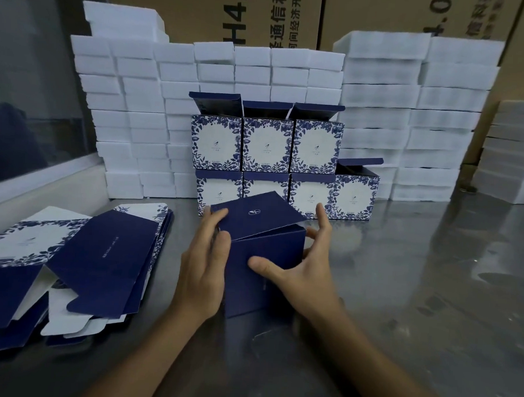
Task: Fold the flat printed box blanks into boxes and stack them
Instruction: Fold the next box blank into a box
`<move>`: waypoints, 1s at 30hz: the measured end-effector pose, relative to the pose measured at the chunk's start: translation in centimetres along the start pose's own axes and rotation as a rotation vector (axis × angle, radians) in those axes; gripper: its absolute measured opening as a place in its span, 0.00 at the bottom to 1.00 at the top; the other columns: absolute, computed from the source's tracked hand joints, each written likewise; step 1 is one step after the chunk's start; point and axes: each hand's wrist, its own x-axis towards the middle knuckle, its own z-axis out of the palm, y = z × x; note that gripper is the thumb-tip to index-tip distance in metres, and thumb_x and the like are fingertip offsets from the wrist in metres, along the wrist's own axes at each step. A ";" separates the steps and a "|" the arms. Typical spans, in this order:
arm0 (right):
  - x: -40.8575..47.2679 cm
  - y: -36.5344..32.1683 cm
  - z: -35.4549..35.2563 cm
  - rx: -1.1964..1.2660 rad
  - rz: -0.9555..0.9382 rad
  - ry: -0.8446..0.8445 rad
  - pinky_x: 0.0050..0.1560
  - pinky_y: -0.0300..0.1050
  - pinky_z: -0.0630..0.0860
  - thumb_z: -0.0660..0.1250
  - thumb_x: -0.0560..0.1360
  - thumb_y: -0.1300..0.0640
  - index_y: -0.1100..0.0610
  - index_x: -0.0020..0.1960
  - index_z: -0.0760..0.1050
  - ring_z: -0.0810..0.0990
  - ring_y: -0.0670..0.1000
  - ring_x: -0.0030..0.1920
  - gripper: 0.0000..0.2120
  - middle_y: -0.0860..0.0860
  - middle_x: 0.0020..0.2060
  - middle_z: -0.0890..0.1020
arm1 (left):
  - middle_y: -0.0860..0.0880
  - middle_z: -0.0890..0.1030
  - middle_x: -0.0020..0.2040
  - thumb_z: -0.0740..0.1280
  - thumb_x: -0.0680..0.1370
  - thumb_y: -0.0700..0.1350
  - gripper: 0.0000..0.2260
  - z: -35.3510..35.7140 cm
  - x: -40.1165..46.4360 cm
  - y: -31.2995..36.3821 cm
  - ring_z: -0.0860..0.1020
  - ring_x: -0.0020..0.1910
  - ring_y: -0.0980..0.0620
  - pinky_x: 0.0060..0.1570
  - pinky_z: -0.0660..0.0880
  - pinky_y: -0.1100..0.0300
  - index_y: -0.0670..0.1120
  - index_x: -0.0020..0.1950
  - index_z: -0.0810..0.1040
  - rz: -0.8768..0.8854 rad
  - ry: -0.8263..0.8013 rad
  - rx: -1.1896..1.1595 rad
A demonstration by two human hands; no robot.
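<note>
1. I could not make out the small print on the box fronts; it was too fine to read. The cartons at the far wall were cut off by the top edge, their lettering only partly visible.
2. The pile of flat blanks at near left ran off the left edge, so I could not count them.
3. The lower row of the stack of finished boxes was partly hidden behind the box being folded.
4. The navy box stood upright on the steel table, near centre, its lid flap tilted and not closed.
5. My left hand lay against the box's left side, fingers reaching up to the lid's left edge.
6. My right hand spread over the box's front right corner, thumb on the near face, fingers relaxed and splayed, not curled tight.
7. White foam blocks were piled behind and to both sides of the stack.
</note>
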 end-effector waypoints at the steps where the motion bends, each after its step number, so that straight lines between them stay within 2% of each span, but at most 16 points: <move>1: 0.0 0.0 -0.1 -0.038 -0.024 0.003 0.67 0.56 0.75 0.83 0.53 0.33 0.27 0.73 0.44 0.73 0.50 0.70 0.62 0.40 0.70 0.65 | 0.52 0.66 0.76 0.49 0.79 0.64 0.22 0.1 -0.1 0.3 0.63 0.75 0.58 0.73 0.61 0.56 0.60 0.68 0.70 0.018 0.017 0.045; 3: 0.0 -0.1 -0.3 -0.094 -0.055 0.013 0.65 0.55 0.77 0.82 0.54 0.32 0.23 0.71 0.44 0.74 0.51 0.68 0.60 0.41 0.70 0.64 | 0.54 0.70 0.72 0.47 0.81 0.60 0.18 0.2 0.0 0.8 0.67 0.71 0.61 0.69 0.63 0.65 0.62 0.64 0.71 0.065 0.041 0.137; 4: 0.0 -0.2 -0.5 -0.116 -0.059 0.018 0.62 0.53 0.79 0.81 0.54 0.31 0.22 0.71 0.43 0.76 0.51 0.66 0.60 0.40 0.70 0.64 | 0.54 0.74 0.69 0.48 0.82 0.58 0.18 0.1 0.1 0.9 0.71 0.68 0.59 0.66 0.65 0.67 0.59 0.63 0.73 0.087 0.061 0.170; 7: 0.1 -0.4 -1.0 -0.167 -0.084 0.024 0.46 0.40 0.81 0.79 0.55 0.28 0.22 0.72 0.41 0.80 0.48 0.46 0.60 0.37 0.73 0.62 | 0.49 0.80 0.56 0.54 0.84 0.49 0.15 -0.2 0.7 0.8 0.78 0.55 0.53 0.56 0.70 0.67 0.46 0.61 0.78 0.120 0.171 0.223; 10: 0.1 -0.3 -1.0 -0.182 -0.130 -0.060 0.39 0.39 0.79 0.78 0.58 0.30 0.25 0.75 0.42 0.77 0.48 0.36 0.58 0.30 0.71 0.58 | 0.46 0.80 0.50 0.58 0.83 0.39 0.11 -0.4 0.9 0.8 0.77 0.49 0.51 0.49 0.67 0.75 0.41 0.56 0.80 0.177 0.254 0.300; 11: 0.1 -0.3 -0.9 -0.203 -0.135 -0.098 0.39 0.39 0.79 0.78 0.58 0.29 0.25 0.75 0.44 0.77 0.45 0.37 0.56 0.32 0.72 0.57 | 0.46 0.81 0.51 0.59 0.83 0.39 0.10 -0.3 0.8 0.8 0.77 0.49 0.51 0.49 0.68 0.75 0.41 0.57 0.80 0.181 0.252 0.301; 13: 0.0 -0.2 -0.6 -0.235 -0.109 -0.160 0.45 0.41 0.80 0.75 0.57 0.25 0.23 0.73 0.48 0.79 0.43 0.45 0.52 0.34 0.74 0.52 | 0.49 0.80 0.56 0.61 0.83 0.43 0.10 -0.1 0.6 0.7 0.78 0.54 0.54 0.53 0.71 0.70 0.46 0.61 0.78 0.134 0.194 0.253; 15: -0.3 -0.1 -0.3 -0.209 -0.064 -0.164 0.52 0.45 0.81 0.72 0.60 0.24 0.24 0.73 0.54 0.80 0.46 0.53 0.46 0.33 0.74 0.49 | 0.54 0.76 0.66 0.63 0.80 0.56 0.16 0.0 0.4 0.6 0.74 0.64 0.58 0.61 0.70 0.65 0.53 0.66 0.74 0.017 0.098 0.161; 17: -0.3 -0.4 -0.2 -0.169 -0.036 -0.127 0.56 0.44 0.80 0.65 0.67 0.25 0.25 0.70 0.62 0.81 0.50 0.54 0.33 0.35 0.76 0.50 | 0.57 0.70 0.71 0.63 0.74 0.65 0.25 0.1 0.2 0.6 0.68 0.69 0.63 0.65 0.66 0.68 0.58 0.68 0.70 -0.045 0.048 0.079; 18: -0.2 -0.7 -0.1 -0.152 -0.026 -0.107 0.58 0.44 0.79 0.60 0.72 0.26 0.26 0.68 0.66 0.81 0.50 0.56 0.25 0.36 0.77 0.51 | 0.57 0.70 0.71 0.65 0.71 0.66 0.27 0.2 0.1 0.8 0.69 0.68 0.63 0.63 0.67 0.69 0.59 0.67 0.68 -0.050 0.041 0.049; 20: 0.3 -1.2 -0.3 -0.147 -0.027 -0.075 0.58 0.47 0.79 0.54 0.78 0.33 0.31 0.64 0.72 0.79 0.47 0.60 0.17 0.40 0.78 0.55 | 0.55 0.72 0.66 0.69 0.68 0.65 0.30 0.4 0.0 0.9 0.74 0.62 0.60 0.56 0.72 0.69 0.57 0.66 0.67 -0.047 0.041 -0.006; 22: 0.7 -1.5 -0.5 -0.152 -0.047 -0.061 0.56 0.49 0.80 0.55 0.82 0.44 0.37 0.61 0.75 0.78 0.43 0.61 0.13 0.45 0.76 0.59 | 0.52 0.73 0.63 0.73 0.65 0.63 0.32 0.5 -0.1 1.0 0.76 0.59 0.58 0.52 0.74 0.69 0.56 0.65 0.66 -0.037 0.038 -0.046; 24: 0.7 -1.5 -0.6 -0.170 -0.059 -0.058 0.59 0.51 0.79 0.60 0.80 0.48 0.39 0.60 0.75 0.77 0.48 0.63 0.10 0.47 0.73 0.62 | 0.51 0.75 0.62 0.75 0.63 0.61 0.33 0.6 -0.1 1.1 0.78 0.57 0.56 0.51 0.75 0.66 0.56 0.63 0.66 -0.032 0.035 -0.096; 26: 0.5 -1.5 -0.6 -0.187 -0.040 -0.059 0.66 0.49 0.75 0.66 0.73 0.42 0.36 0.60 0.73 0.74 0.50 0.65 0.15 0.45 0.72 0.60 | 0.54 0.78 0.58 0.76 0.62 0.59 0.33 0.5 0.1 1.2 0.80 0.54 0.56 0.50 0.76 0.66 0.56 0.62 0.66 -0.037 0.044 -0.172; 28: 0.4 -1.5 -0.7 -0.205 -0.001 -0.058 0.69 0.44 0.68 0.69 0.68 0.37 0.31 0.62 0.70 0.64 0.45 0.73 0.23 0.42 0.74 0.56 | 0.55 0.79 0.57 0.76 0.63 0.59 0.33 0.2 0.2 1.2 0.80 0.54 0.57 0.53 0.78 0.62 0.55 0.63 0.66 -0.045 0.036 -0.200; 30: 0.4 -1.6 -0.9 -0.252 -0.019 -0.041 0.71 0.43 0.62 0.69 0.66 0.34 0.30 0.63 0.69 0.56 0.42 0.76 0.26 0.42 0.76 0.53 | 0.54 0.75 0.64 0.74 0.65 0.61 0.33 0.0 0.2 1.0 0.77 0.62 0.56 0.61 0.76 0.55 0.55 0.66 0.67 -0.055 -0.008 -0.180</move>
